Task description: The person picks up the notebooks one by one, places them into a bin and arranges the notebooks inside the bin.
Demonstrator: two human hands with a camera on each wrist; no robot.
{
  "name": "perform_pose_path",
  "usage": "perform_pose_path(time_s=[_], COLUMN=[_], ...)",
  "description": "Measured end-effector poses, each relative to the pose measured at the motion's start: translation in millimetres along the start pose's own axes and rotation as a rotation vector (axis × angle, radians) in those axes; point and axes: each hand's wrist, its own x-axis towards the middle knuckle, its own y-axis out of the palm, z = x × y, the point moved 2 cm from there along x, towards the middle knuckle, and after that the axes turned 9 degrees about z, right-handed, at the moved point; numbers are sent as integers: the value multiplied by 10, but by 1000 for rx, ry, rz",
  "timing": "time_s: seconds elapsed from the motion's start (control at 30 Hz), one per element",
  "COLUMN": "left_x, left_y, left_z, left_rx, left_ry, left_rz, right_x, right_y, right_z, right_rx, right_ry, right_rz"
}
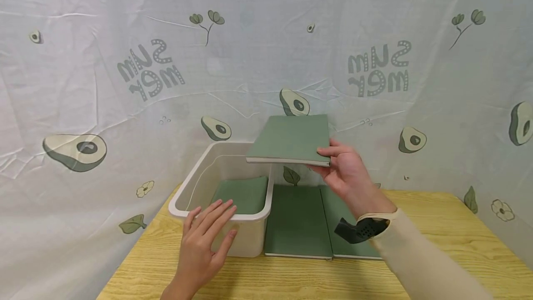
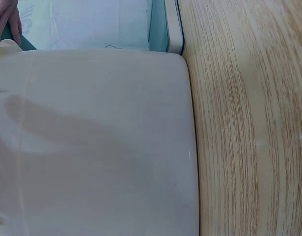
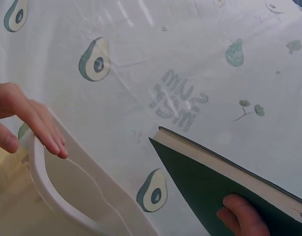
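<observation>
My right hand point(image 1: 347, 168) pinches a green hardcover book point(image 1: 293, 138) by its near right corner, thumb on top and fingers beneath. The book hangs level in the air, overlapping the right rim of a white plastic bin point(image 1: 247, 240) in the head view. From the right wrist view, the page edges and dark green underside of the book point(image 3: 190, 172) show above the fingers point(image 3: 244, 216). My left hand point(image 1: 204, 240) rests on the bin's near rim with its fingers straight. Inside the bin lies another green book point(image 1: 243, 193).
Two more green books, one point(image 1: 297, 221) beside the bin and one point(image 1: 354, 249) to its right, lie flat on the wooden table point(image 1: 433, 244). A white curtain point(image 1: 266, 50) with avocado prints hangs behind. A black strap point(image 1: 358, 230) circles my right wrist.
</observation>
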Motion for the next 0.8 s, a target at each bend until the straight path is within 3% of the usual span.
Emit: perform_pose_path(time_s=[0.2, 0.43, 0.8], left_x=[8, 1, 5], left_y=[-8, -11, -17], left_z=[-3, -5, -10], left_rx=[-1, 3, 1], left_ry=[2, 4, -1], left_rz=[0, 0, 6], right_x=[70, 146, 267], right_y=[61, 121, 189], right_z=[-119, -234, -362], right_rx=[14, 26, 38], right_ry=[-2, 3, -13], right_rz=[3, -50, -35])
